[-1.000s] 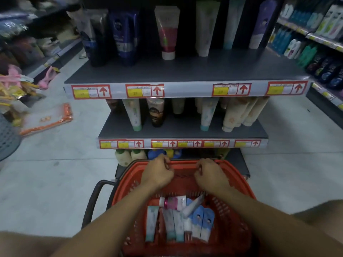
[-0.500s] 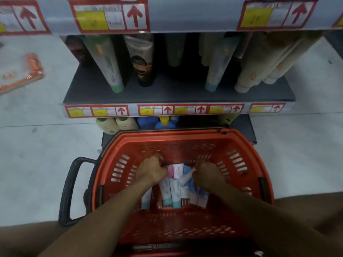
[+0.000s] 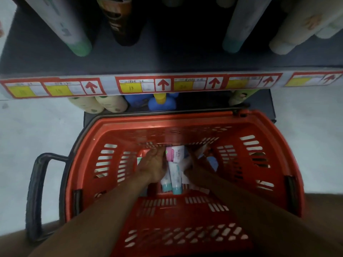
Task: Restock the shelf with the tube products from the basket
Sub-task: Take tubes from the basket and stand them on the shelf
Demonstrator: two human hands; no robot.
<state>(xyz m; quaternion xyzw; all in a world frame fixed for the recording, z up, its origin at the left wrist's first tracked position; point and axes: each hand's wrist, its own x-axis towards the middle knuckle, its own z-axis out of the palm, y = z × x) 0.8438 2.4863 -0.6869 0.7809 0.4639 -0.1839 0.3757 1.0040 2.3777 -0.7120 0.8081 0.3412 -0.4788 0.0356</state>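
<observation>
Both hands are inside the red basket (image 3: 274,164). The fingers of the right hand (image 3: 199,160) are dim and partly hidden among the products, so its grip cannot be determined. The left hand (image 3: 155,165) lies with fingers extended and relaxed, its edge against the tubes (image 3: 175,175); no grasp is visible. The tubes lie on the basket floor between the two hands, teal caps toward the person, with a pink-and-white tube (image 3: 175,153) across their far ends. Further tubes are covered by the hands. Above, the shelf (image 3: 167,60) carries upright products cut off by the frame edge.
</observation>
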